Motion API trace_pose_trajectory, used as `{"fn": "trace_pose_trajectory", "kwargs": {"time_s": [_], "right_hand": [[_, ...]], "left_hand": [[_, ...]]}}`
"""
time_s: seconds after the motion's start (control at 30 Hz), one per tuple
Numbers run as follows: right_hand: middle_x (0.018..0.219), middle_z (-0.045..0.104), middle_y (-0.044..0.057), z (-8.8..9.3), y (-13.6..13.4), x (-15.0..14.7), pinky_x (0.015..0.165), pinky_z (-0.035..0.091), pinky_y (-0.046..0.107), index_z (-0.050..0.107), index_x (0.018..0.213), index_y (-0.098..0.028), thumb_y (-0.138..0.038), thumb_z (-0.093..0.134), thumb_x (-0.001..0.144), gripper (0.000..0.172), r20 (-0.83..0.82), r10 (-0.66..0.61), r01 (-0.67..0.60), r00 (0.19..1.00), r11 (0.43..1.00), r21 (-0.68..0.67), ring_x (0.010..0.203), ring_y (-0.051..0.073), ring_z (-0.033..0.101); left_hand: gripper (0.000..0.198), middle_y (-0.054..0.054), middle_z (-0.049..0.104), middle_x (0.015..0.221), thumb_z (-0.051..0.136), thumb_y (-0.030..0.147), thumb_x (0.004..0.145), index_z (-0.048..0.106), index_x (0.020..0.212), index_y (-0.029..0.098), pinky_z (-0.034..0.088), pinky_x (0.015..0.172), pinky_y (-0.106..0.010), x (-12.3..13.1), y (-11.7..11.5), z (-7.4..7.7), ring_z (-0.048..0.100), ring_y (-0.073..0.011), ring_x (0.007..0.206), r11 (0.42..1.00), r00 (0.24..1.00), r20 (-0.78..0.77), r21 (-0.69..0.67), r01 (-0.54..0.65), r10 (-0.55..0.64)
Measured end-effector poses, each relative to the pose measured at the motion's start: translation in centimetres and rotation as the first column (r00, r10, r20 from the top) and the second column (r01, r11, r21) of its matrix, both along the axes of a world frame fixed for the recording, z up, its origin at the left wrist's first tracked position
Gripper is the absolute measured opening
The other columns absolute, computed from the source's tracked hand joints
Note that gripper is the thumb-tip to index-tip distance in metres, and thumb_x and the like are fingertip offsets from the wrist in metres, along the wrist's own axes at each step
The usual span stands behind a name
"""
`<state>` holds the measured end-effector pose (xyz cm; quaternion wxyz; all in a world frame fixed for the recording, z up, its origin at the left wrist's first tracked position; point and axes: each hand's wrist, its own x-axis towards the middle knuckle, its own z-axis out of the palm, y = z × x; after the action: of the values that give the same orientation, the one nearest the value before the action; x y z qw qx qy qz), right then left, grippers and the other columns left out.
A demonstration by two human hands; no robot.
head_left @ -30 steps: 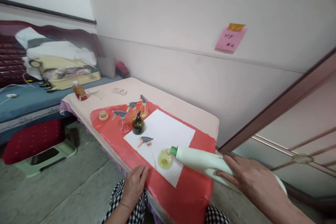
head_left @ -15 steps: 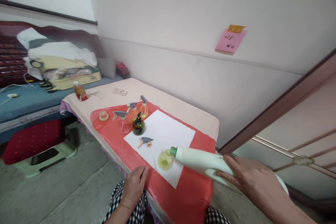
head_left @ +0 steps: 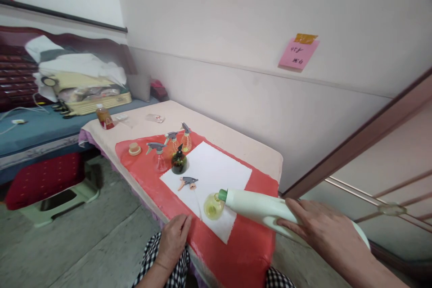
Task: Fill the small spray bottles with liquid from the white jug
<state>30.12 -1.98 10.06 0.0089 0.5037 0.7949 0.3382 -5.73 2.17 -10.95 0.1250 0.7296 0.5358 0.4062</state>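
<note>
My right hand [head_left: 326,229] grips a long pale green bottle [head_left: 256,204] by its handle and holds it tilted almost level. Its green mouth meets the neck of a small round clear bottle [head_left: 213,207] with yellowish liquid in it. That bottle stands on a white sheet [head_left: 216,166]. A grey and peach spray trigger head [head_left: 189,183] lies beside it, its thin tube pointing toward me. At the table's near edge rests my left hand [head_left: 173,236], fingers curled together, with nothing visible in it.
Several spray bottles [head_left: 161,159] and a dark green pump bottle [head_left: 178,162] stand on the red cloth [head_left: 145,175]. A peach lid [head_left: 134,149] lies left of them. Farther back is a bottle of amber liquid [head_left: 105,118]. A red-topped stool [head_left: 47,180] stands left; a wall borders the table.
The view has shifted very slightly. Both hands and the tilted bottle keep their places, and the mouth stays at the round bottle's neck.
</note>
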Motion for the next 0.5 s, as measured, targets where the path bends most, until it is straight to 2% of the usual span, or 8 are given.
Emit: {"fn": "trace_pose_trajectory", "kwargs": {"time_s": [0.5], "right_hand": [[0.067,0.06,0.002,-0.29,-0.02,0.02,0.054,0.037,0.034,0.058,0.09,-0.022,-0.057,0.034,0.098,0.042,0.027,0.003,-0.003,1.0,1.0,0.027,0.055,0.022,0.061]], "left_hand": [[0.036,0.002,0.061,0.065,0.041,0.037,0.102,0.056,0.072,0.023,0.044,0.063,-0.026,0.01,0.01,0.13,0.062,-0.0149,0.062,1.0,1.0,0.007,0.001,-0.003,0.003]]}}
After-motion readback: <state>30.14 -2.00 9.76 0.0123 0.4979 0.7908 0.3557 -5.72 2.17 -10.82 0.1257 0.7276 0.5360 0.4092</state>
